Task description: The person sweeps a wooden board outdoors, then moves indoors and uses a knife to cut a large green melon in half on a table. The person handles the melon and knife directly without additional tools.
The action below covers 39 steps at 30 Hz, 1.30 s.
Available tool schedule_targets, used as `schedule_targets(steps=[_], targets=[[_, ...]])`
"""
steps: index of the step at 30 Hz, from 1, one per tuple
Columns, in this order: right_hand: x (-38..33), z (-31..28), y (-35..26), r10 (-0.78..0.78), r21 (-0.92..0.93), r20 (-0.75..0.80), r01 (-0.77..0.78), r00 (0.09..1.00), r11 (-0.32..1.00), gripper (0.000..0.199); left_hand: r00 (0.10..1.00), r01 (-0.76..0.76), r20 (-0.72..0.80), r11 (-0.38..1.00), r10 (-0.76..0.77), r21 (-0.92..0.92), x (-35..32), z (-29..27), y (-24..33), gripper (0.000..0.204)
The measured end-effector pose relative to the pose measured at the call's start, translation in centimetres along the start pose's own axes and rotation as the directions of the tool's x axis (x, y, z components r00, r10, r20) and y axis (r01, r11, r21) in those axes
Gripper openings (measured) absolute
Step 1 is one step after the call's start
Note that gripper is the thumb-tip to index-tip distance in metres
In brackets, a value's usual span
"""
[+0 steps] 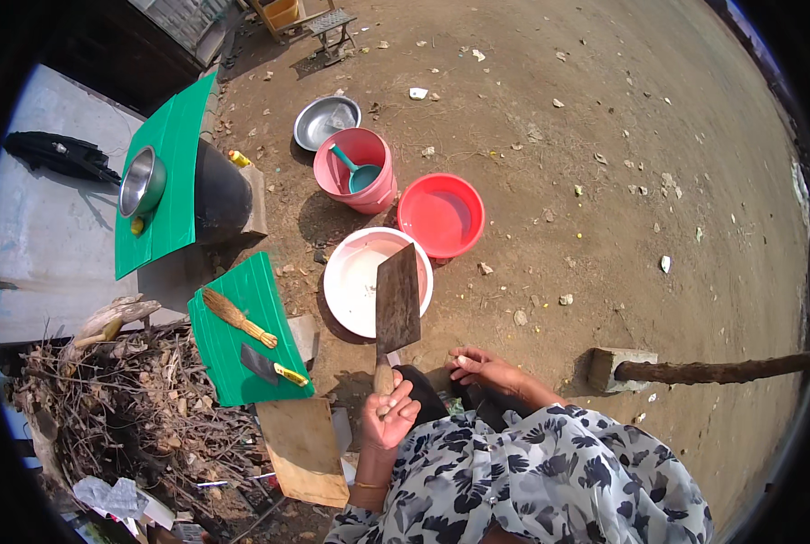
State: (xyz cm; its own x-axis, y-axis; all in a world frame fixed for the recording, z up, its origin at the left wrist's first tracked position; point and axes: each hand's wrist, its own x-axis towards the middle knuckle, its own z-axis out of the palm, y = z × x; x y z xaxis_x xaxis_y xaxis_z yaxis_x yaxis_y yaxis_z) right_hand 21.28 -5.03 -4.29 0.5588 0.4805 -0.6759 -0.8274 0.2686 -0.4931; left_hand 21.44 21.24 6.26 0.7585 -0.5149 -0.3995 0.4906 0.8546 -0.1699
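The left hand (391, 412) holds a cleaver (399, 304) partly hiding a white basin (352, 286); the right hand (485, 368) curls, contents unclear.

One dark-stained, rectangular metal cleaver with a brown wooden handle (398, 304), raised handle-down, its broad blade overlapping the white round basin's (352, 283) right side in view.

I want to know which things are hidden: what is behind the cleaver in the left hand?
Behind the cleaver in the left hand, a whitish basin shows on both sides. Whatever part the cleaver covers there cannot be seen.
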Motion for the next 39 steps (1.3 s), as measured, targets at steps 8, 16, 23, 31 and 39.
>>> schedule_targets(steps=[8, 16, 23, 31, 39], targets=[[-1.1, -3.1, -15.8, -0.552, 0.828, 0.061, 0.267, 0.832, 0.494, 0.090, 0.848, 0.526, 0.130, 0.789, -0.514, -0.318, 20.6, 8.6, -13.1, 0.031], [-0.6, -19.7, -31.8, -0.600, 0.986, -0.083, 0.155, 0.796, 0.068, 0.030, 0.501, 0.756, -0.050, 0.409, -0.864, 0.511, 43.4, 14.0, -16.1, 0.038], [0.0, -37.5, -42.9, -0.276, 0.899, -0.434, 0.431, 0.857, -0.077, 0.026, 0.835, 0.246, -0.098, 0.209, -0.541, 0.947, 58.1, 23.8, -6.6, 0.027], [10.3, -57.2, -56.0, 0.419, 0.764, -0.641, 0.591, 0.643, 0.259, 0.032, 0.975, 0.089, -0.184, 0.537, 0.126, 0.839, 75.0, 31.1, 13.5, 0.036], [38.7, -58.1, -85.9, 0.276, 0.389, -0.670, 0.010, 0.689, 0.921, 0.018, 0.720, -0.272, -0.225, 0.566, 0.656, 0.778, 85.3, 42.2, 27.6, 0.046]])
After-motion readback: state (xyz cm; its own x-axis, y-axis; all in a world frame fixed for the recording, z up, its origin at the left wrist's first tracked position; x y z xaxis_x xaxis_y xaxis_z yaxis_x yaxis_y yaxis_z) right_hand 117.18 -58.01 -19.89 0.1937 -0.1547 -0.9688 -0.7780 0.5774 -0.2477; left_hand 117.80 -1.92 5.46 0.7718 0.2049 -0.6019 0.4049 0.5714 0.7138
